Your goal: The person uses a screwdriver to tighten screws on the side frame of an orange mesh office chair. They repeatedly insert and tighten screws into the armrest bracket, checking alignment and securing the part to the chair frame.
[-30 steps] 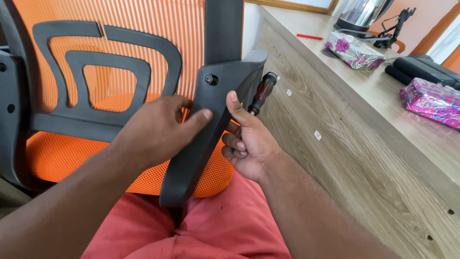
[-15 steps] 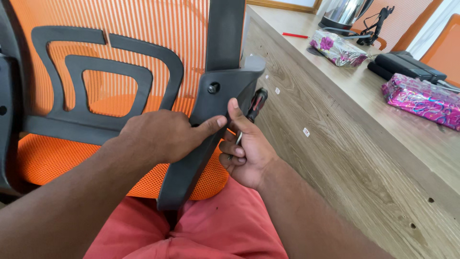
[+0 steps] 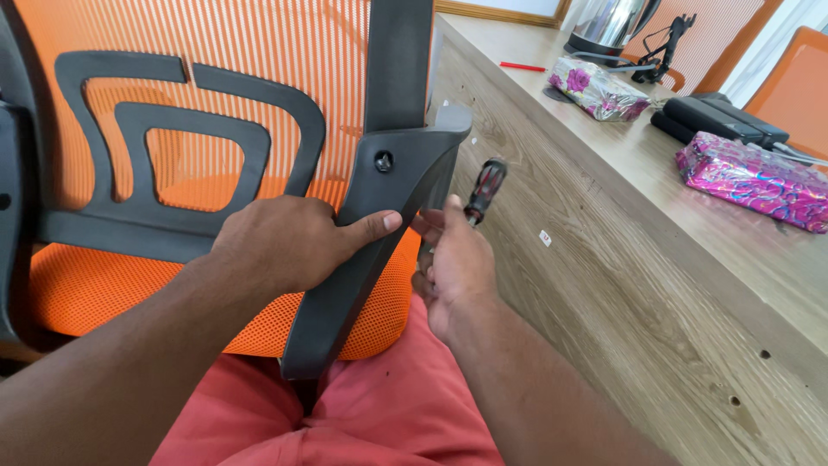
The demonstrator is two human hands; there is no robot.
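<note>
An orange mesh office chair [image 3: 224,95] with a black plastic frame lies against my lap. My left hand [image 3: 285,242] grips its black armrest bracket [image 3: 379,207], thumb pressed on the bracket just below a dark screw head [image 3: 383,161]. My right hand [image 3: 453,267] is behind the bracket's right edge and holds a screwdriver [image 3: 485,190] with a black and red handle. The handle points up and right; its tip is hidden behind the bracket.
A wooden desk side panel [image 3: 621,285] rises close on the right. On the desk top sit two pink patterned packages [image 3: 755,181], black cases [image 3: 716,116], a metal kettle [image 3: 608,22] and a red pen [image 3: 522,66]. Another orange chair [image 3: 798,73] stands far right.
The view has shifted slightly. My right hand has turned and lowered a little with the screwdriver. My left hand keeps its grip on the bracket.
</note>
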